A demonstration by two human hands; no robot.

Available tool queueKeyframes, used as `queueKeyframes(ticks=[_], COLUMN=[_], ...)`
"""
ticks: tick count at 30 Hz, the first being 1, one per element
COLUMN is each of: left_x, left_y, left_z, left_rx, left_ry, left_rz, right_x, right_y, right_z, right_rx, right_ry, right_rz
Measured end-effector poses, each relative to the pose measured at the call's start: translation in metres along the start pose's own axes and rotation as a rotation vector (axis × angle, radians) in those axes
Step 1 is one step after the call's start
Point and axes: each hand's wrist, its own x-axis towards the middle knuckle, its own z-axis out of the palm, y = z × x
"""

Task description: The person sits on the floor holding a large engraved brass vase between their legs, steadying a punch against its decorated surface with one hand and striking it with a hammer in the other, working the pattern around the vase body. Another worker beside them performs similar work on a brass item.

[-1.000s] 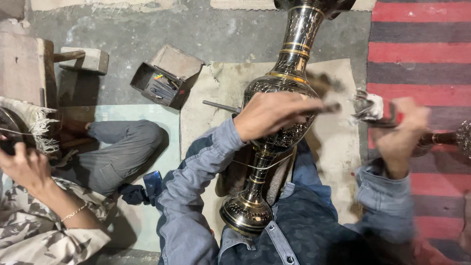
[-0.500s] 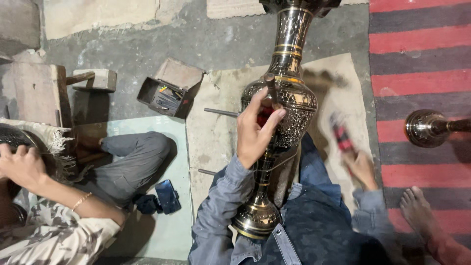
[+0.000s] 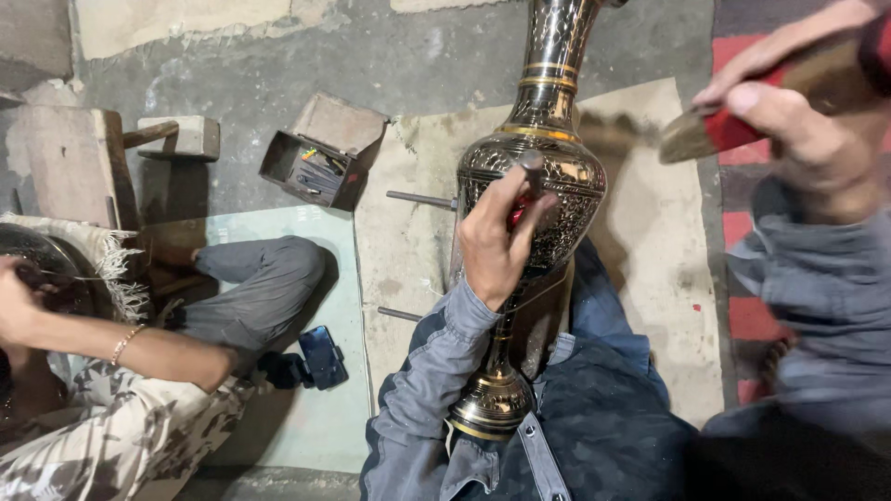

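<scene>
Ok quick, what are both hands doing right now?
Left hand: closed on a thin metal punch, tip against the engraved brass vase.
Right hand: closed on a hammer with red on its handle, raised.

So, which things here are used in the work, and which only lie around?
In use:
left hand
metal punch
engraved vase
right hand
hammer

Lying about:
open box of tools
dark phone
two metal rods
wooden block

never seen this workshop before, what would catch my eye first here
A tall engraved brass vase lies up the middle, across the person's lap. The left hand holds a thin metal punch against its belly, while the right hand raises a red-handled hammer at upper right. At far left, a co-worker sits on the floor beside an open small box of tools.
</scene>
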Motion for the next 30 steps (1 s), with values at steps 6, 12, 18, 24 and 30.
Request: queueKeyframes(ticks=[6, 12, 18, 24, 30], left_x=[0.000, 0.000, 0.000, 0.002, 0.003], left_y=[-0.001, -0.001, -0.001, -0.002, 0.001], left_z=[-0.002, -0.002, -0.003, -0.005, -0.007], left_rx=[0.116, 0.109, 0.134, 0.132, 0.120], left_ry=[-0.028, -0.021, -0.030, -0.065, -0.077], left_rz=[0.066, 0.080, 0.104, 0.116, 0.130], right_x=[0.009, 0.014, 0.015, 0.015, 0.008], right_y=[-0.017, -0.022, -0.023, -0.020, -0.022], right_z=[-0.009, -0.010, -0.011, -0.003, 0.004], right_rx=[-0.123, -0.073, -0.096, -0.173, -0.092], right_ry=[-0.034, -0.178, -0.167, -0.133, -0.092], right_rz=[-0.372, -0.266, -0.333, -0.394, -0.332])
